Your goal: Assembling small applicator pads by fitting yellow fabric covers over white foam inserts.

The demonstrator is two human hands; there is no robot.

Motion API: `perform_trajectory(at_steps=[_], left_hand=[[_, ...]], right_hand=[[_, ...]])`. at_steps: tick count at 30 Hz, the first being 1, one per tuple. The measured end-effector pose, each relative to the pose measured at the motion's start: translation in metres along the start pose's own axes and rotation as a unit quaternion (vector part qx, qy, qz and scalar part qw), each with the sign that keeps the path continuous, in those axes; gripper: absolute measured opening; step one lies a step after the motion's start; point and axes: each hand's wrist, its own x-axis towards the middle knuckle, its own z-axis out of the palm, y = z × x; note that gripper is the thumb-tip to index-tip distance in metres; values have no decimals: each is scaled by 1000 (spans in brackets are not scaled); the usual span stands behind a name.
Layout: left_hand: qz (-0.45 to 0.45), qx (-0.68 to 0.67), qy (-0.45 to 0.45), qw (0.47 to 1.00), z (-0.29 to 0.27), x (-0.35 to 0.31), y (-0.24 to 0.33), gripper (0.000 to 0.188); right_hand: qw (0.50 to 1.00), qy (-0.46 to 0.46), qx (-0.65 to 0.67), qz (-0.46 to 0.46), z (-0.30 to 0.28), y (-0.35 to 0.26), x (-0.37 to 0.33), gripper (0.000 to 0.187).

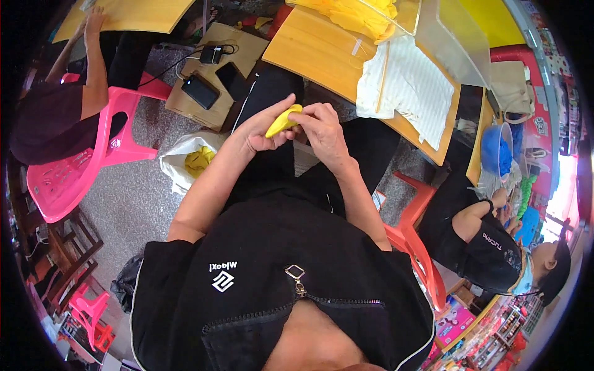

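Over my lap, a small yellow piece (281, 123), soft-looking and tapering to a rounded end, lies between my hands. My left hand (263, 130) cradles it, with the thumb stretched along its upper side and the fingers curled beneath. At its far right end, the fingertips of my right hand (323, 133) pinch the piece. The exact kind of piece is too small to tell. Below my left forearm, a white bag (176, 162) on the floor holds more yellow pieces (198, 162).
Ahead stands a yellow-orange table (315, 46) with a clear bin (455, 37) of yellow pieces and a white ribbed cloth (405, 86). Phones (200, 91) lie on a cardboard box (176, 102). A person sits left on a pink chair (62, 182), another person (489, 247) right.
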Motion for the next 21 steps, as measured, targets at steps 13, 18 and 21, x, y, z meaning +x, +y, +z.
perform_trajectory(at_steps=[13,18,21], left_hand=[[306,371,171,860,18,15,-14,39],[393,394,188,810,-3,28,-19,37],[418,458,251,743,4,28,-22,34]], right_hand=[[728,80,516,444,31,4,-11,22],[924,126,194,305,33,-10,-10,13],[950,172,112,236,37,-15,-10,9]])
